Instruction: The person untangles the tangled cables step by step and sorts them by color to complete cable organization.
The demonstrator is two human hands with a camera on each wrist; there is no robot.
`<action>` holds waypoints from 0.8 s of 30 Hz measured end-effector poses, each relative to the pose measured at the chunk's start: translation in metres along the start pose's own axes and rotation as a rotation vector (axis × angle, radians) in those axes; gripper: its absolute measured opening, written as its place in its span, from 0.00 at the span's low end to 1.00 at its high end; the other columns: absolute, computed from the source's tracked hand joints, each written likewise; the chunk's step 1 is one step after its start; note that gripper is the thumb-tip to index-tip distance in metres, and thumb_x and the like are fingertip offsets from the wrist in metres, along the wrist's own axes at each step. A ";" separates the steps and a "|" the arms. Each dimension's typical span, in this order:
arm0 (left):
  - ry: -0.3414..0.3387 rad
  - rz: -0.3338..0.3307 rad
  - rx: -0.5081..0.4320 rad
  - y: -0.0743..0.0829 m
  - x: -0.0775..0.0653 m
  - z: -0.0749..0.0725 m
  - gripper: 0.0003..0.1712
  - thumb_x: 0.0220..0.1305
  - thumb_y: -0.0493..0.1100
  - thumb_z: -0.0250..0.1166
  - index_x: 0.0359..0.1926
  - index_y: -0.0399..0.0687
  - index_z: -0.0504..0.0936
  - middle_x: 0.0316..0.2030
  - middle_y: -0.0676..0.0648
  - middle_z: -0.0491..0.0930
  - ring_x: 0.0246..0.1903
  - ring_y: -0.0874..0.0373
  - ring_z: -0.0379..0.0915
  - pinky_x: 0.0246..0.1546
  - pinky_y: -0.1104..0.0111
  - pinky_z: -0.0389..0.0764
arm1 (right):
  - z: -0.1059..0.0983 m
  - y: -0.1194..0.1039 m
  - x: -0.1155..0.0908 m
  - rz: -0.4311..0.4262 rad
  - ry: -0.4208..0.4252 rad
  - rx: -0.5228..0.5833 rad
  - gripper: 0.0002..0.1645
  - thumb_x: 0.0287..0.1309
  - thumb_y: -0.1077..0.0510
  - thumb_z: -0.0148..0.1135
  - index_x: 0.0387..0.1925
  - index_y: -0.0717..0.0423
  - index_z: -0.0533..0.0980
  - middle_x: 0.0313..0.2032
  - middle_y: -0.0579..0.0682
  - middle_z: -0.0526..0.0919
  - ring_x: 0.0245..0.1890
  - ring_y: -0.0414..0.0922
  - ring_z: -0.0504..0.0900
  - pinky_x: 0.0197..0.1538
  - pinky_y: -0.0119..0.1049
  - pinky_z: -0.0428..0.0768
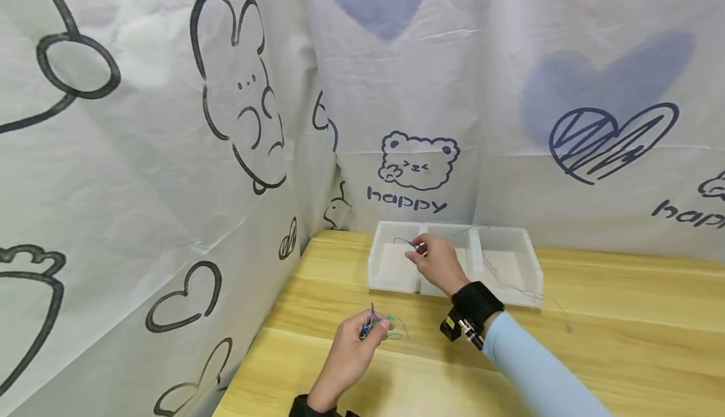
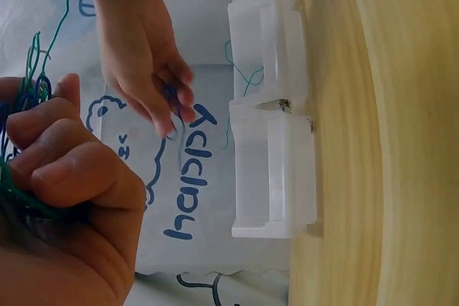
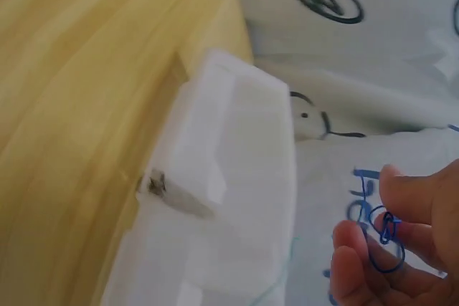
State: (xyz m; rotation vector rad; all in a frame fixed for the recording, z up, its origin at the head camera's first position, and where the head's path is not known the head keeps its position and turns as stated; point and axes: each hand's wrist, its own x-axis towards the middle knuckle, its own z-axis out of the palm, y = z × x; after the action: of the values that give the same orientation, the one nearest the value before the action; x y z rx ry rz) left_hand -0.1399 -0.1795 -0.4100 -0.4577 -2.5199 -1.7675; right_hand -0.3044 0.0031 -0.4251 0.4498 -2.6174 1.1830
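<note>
My left hand (image 1: 352, 348) holds a tangle of blue and green strings (image 1: 374, 328) in its curled fingers, above the table. In the left wrist view the tangle (image 2: 32, 98) sticks out past the fingers. My right hand (image 1: 438, 263) pinches a thin blue string (image 3: 387, 231), looped and knotted, between thumb and fingers. This hand hovers over the left part of a white three-compartment tray (image 1: 396, 289). A green string (image 2: 252, 78) hangs over the rim of the tray's middle compartment.
A pale, thin string (image 1: 510, 285) trails from the tray's right compartment over its front wall onto the wooden table (image 1: 612, 304). White cloth (image 1: 498, 90) with drawings hangs close behind the tray, and another sheet (image 1: 170, 216) borders the table's left side.
</note>
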 end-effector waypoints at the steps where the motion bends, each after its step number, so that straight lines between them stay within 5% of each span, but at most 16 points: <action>1: -0.002 0.000 0.000 0.000 0.000 0.001 0.13 0.69 0.44 0.54 0.29 0.42 0.77 0.17 0.56 0.61 0.16 0.66 0.53 0.23 0.74 0.62 | 0.002 0.000 0.001 0.002 -0.017 -0.011 0.19 0.54 0.55 0.67 0.45 0.61 0.78 0.33 0.52 0.81 0.32 0.46 0.79 0.30 0.38 0.76; 6: -0.005 -0.011 0.003 0.000 0.000 0.004 0.12 0.69 0.44 0.54 0.32 0.43 0.79 0.17 0.56 0.61 0.17 0.66 0.55 0.24 0.73 0.63 | 0.008 -0.001 0.002 -0.010 -0.219 -0.084 0.37 0.54 0.51 0.67 0.62 0.60 0.66 0.56 0.62 0.72 0.54 0.56 0.73 0.51 0.48 0.72; 10: 0.005 -0.022 0.014 -0.001 0.001 0.005 0.13 0.69 0.45 0.54 0.33 0.43 0.79 0.17 0.57 0.62 0.17 0.66 0.55 0.24 0.73 0.63 | 0.007 0.000 -0.003 -0.040 -0.289 -0.111 0.36 0.56 0.53 0.66 0.64 0.57 0.65 0.63 0.64 0.63 0.63 0.59 0.61 0.60 0.54 0.61; 20: 0.071 -0.010 0.043 -0.033 0.010 0.009 0.17 0.68 0.54 0.54 0.39 0.48 0.81 0.19 0.55 0.65 0.19 0.63 0.59 0.22 0.72 0.65 | -0.004 -0.010 -0.016 -0.168 -0.227 0.008 0.15 0.60 0.57 0.60 0.48 0.58 0.78 0.46 0.52 0.81 0.40 0.46 0.79 0.42 0.39 0.77; 24: 0.022 -0.036 0.019 -0.022 0.006 0.004 0.13 0.69 0.46 0.53 0.45 0.45 0.79 0.18 0.54 0.64 0.15 0.65 0.57 0.16 0.73 0.63 | -0.009 -0.013 -0.023 -0.240 -0.224 0.031 0.11 0.61 0.59 0.59 0.44 0.57 0.80 0.40 0.49 0.82 0.35 0.40 0.78 0.38 0.36 0.76</action>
State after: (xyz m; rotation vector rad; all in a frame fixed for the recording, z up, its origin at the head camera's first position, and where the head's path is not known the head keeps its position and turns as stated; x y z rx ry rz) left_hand -0.1506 -0.1807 -0.4301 -0.3925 -2.5432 -1.7493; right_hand -0.2780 0.0059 -0.4182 0.9229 -2.6324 1.1530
